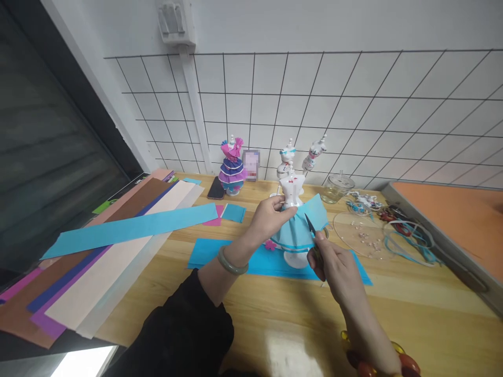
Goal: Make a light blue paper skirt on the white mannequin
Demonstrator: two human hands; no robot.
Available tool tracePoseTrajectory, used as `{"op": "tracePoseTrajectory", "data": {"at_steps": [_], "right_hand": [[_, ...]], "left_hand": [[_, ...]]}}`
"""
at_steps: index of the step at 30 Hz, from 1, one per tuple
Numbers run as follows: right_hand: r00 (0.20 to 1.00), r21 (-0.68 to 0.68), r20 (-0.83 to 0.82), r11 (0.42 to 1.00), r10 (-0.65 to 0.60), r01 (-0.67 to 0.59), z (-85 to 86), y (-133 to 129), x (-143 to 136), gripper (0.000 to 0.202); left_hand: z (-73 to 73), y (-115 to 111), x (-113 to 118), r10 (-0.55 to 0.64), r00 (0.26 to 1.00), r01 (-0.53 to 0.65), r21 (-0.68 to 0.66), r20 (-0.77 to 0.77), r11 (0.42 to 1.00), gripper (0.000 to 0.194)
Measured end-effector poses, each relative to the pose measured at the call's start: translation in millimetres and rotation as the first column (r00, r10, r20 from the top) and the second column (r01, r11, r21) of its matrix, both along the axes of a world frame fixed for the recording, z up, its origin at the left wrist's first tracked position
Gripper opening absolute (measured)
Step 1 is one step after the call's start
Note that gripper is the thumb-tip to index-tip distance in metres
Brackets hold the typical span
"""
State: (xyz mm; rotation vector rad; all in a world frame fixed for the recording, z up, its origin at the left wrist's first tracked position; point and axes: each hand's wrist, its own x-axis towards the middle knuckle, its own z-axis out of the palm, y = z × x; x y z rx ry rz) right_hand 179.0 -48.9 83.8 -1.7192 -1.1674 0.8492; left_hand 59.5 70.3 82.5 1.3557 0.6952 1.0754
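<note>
A small white dress form (293, 187) stands upright on its round base, wearing a pleated light-blue skirt (293, 235). Its waist is in the grip of my left hand (271, 215), with thumb and fingers closed around the skirt's top edge. A loose light-blue flap (317, 210) sticks out to the right of the skirt. My right hand (334, 264) is closed on dark pointed scissors (310, 225), whose tip is against or just in front of that flap. Its fingers partly hide the handles. A pink flower (270, 244) sits at the skirt's lower left.
Blue crepe paper (251, 262) lies beneath the form. Coloured paper strips (118, 262) spread across the left. Behind stand a dressed form (231, 170), two other forms (314, 152), a phone (216, 187) and a glass jar (338, 187). Beads, ribbons (412, 238) and an orange-lined tray (451, 209) are right.
</note>
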Motion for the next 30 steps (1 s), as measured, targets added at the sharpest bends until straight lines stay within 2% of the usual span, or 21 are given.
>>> {"op": "tracePoseTrajectory", "data": {"at_steps": [8, 13, 15, 18, 20, 23, 25, 27, 30], "right_hand": [[0.999, -0.043, -0.045, 0.999, 0.021, -0.023, 2.4, -5, -2, 0.065], [0.977, -0.012, -0.202, 0.998, 0.064, -0.068, -2.1, -21, 21, 0.052], [0.941, 0.056, -0.337, 0.998, 0.017, 0.002, -7.0, -23, 38, 0.048], [0.817, 0.132, -0.577, 0.986, -0.007, 0.101, -15.6, -17, 60, 0.048], [0.744, 0.111, -0.668, 0.987, -0.015, 0.120, -22.2, -11, 69, 0.045], [0.687, 0.062, -0.727, 0.995, -0.008, 0.077, -34.3, -6, 73, 0.041], [0.673, 0.053, -0.739, 0.998, 0.019, 0.030, -42.0, -5, 72, 0.040], [0.693, 0.048, -0.720, 0.999, 0.028, 0.010, -46.4, -7, 71, 0.046], [0.748, 0.041, -0.664, 0.998, -0.005, 0.043, -42.5, -13, 71, 0.048]], "left_hand": [[3.0, -1, -3, 0.027, 0.999, -0.027, 0.005, -0.022, 1.000, 0.029], [11.7, 4, -15, 0.047, 0.999, -0.047, 0.036, -0.019, 0.998, 0.032], [14.6, 4, -19, -0.003, 1.000, 0.004, 0.026, -0.030, 1.000, 0.034], [18.1, 1, -22, -0.140, 0.989, 0.137, -0.049, -0.051, 0.989, 0.036], [19.6, -3, -22, -0.207, 0.977, 0.201, -0.097, -0.056, 0.975, 0.034], [20.1, -8, -19, -0.276, 0.959, 0.265, -0.136, -0.070, 0.955, 0.031], [19.3, -10, -17, -0.307, 0.947, 0.296, -0.117, -0.093, 0.948, 0.030], [17.6, -10, -16, -0.319, 0.937, 0.314, -0.058, -0.140, 0.948, 0.030], [13.1, -9, -15, -0.300, 0.930, 0.314, 0.038, -0.214, 0.949, 0.031]]}}
